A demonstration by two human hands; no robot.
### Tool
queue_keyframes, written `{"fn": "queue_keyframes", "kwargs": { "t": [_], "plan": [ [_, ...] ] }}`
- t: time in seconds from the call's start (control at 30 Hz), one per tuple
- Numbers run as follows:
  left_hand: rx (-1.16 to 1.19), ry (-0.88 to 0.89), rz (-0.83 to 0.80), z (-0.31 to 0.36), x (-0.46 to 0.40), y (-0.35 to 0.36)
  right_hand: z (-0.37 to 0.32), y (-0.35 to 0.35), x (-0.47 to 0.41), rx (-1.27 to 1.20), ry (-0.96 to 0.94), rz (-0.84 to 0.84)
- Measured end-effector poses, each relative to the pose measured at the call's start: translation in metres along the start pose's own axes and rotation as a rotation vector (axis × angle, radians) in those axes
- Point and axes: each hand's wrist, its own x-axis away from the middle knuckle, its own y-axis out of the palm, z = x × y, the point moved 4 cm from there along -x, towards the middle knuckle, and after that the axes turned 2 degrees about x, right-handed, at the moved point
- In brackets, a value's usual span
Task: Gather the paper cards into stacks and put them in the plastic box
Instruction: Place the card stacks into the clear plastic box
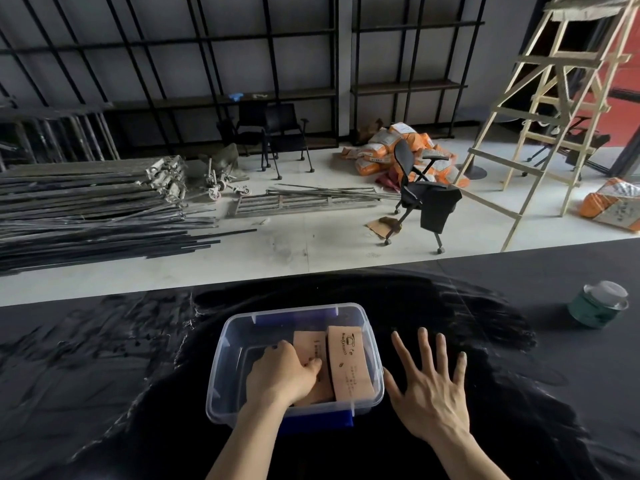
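Both hands: right (429,386) spread flat beside plastic box (221,344), left (280,372) pinching card stack (311,362) inside.

I see the plastic box (221,344) is clear, with blue clips on its near and far sides. Inside it, the paper cards (348,362) are light tan-pink with small dark printed marks and lines of text. The table cover (104,375) is black, with grey streaks like brush marks. At right, a jar (597,304) is dark green with a clear lid. On the pale grey floor, the sacks (388,147) are orange and white, and the ladder (554,98) is light wood colour.
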Motion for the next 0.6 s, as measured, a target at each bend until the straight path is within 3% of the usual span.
{"fn": "queue_keyframes", "kwargs": {
  "t": [0.6],
  "plan": [
    [0.017,0.087,0.027,0.004,-0.01,0.01,0.0,0.0,0.001,-0.008,-0.004,0.026]
  ]
}}
